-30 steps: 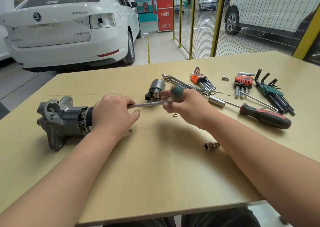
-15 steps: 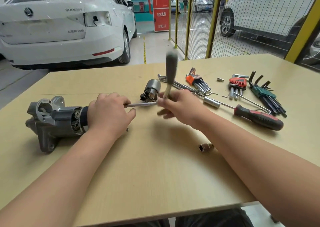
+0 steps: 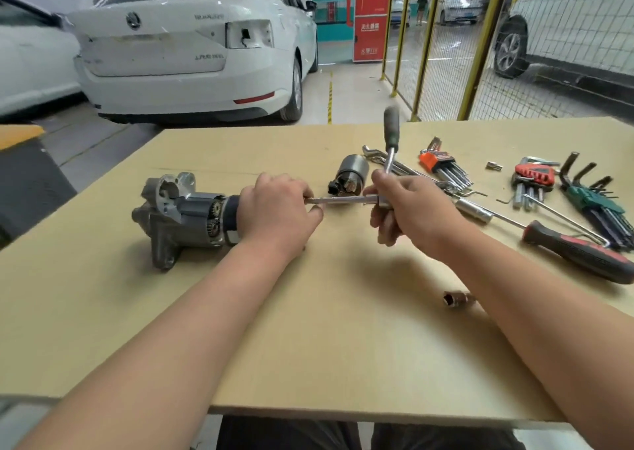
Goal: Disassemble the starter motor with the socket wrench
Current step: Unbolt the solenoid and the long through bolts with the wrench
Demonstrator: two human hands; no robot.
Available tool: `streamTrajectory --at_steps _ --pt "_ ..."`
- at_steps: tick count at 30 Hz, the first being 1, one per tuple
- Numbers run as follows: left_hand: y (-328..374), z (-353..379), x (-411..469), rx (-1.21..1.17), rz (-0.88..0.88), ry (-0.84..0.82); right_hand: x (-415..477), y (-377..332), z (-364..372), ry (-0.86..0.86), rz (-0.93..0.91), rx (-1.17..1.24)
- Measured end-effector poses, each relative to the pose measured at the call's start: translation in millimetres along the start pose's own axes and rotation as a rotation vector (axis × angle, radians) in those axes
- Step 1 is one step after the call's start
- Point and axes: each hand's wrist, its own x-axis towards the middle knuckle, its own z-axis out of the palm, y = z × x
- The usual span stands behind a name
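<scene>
Gripping the rear of the starter motor (image 3: pixel 185 209) with your left hand (image 3: pixel 274 209), motor lying on the table (image 3: pixel 308 346), your right hand (image 3: pixel 411 209) clamped round the socket wrench (image 3: pixel 343 200) beside the motor, handle upright.

The left hand (image 3: pixel 274 209) is covering the rear end of the starter motor (image 3: pixel 185 209), so whatever the far tip of the extension bar (image 3: pixel 339 200) is meeting is lying out of sight inside that grip. The right hand (image 3: pixel 411 206) is hiding the head of the socket wrench (image 3: pixel 392 130), where the bar is joining it. Above this grip the dark handle is smearing with motion blur. Nearer the person than the right hand's grip, the right forearm is overlapping 1 loose socket (image 3: pixel 454 299). Out to the right of that grip, the frame edge is cutting off the butt of the red-and-black nut driver (image 3: pixel 583 259) and clipping the green hex key set (image 3: pixel 603 206). 1 tiny metal piece (image 3: pixel 494 165) beyond is showing too small to identify.
</scene>
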Motion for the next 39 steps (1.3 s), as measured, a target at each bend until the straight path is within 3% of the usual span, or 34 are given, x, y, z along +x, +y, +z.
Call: streamTrajectory --at_steps 2,6,8,11,15,17,20,22,25,29,34,36,39 --pt "0.5 1.3 -1.3 -0.027 -0.013 0.029 2.5 -0.3 -0.8 0.011 0.062 -0.069" --pt "-0.5 2.3 -2.3 -0.095 -0.026 0.077 -4.0 5.1 -11.5 -0.113 -0.231 -0.091" --pt "-1.6 2.9 -1.1 -0.061 0.007 0.034 -4.8 7.3 -11.1 -0.063 -0.300 -0.105" --pt "-2.7 3.2 1.5 0.016 0.038 -0.036 -5.4 3.2 -5.6 -0.064 -0.175 -0.003" --pt "-1.0 2.8 -2.0 -0.062 0.007 0.066 -5.8 -4.7 -4.9 -0.075 0.116 -0.071" --pt "-0.7 3.1 -3.9 -0.096 -0.004 0.087 -8.2 -2.2 -9.1 -0.109 0.045 -0.223" --pt "-0.7 3.2 -4.4 -0.126 -0.003 0.110 -11.0 -0.2 -14.8 -0.154 -0.182 -0.168" --pt "-2.8 4.3 -3.7 -0.091 0.035 0.076 -6.8 3.9 -13.9 -0.077 -0.291 -0.268" --pt "-4.0 5.4 -1.4 0.017 0.069 -0.015 -6.6 3.8 -10.7 -0.077 -0.159 -0.271" --pt "-2.4 5.2 -3.8 -0.069 0.019 0.066 -7.9 -3.1 -4.1 -0.049 0.070 -0.105" --pt "-0.6 4.4 -5.6 -0.133 0.002 0.122 -12.4 -1.5 -14.8 -0.121 -0.164 -0.180" --pt "-2.6 4.5 -5.2 -0.102 0.037 0.094 -10.5 2.5 -16.0 -0.078 -0.237 -0.249" --pt "-4.3 5.6 -4.9 -0.044 0.058 0.049 -9.4 1.0 -11.4 -0.045 -0.214 -0.313"
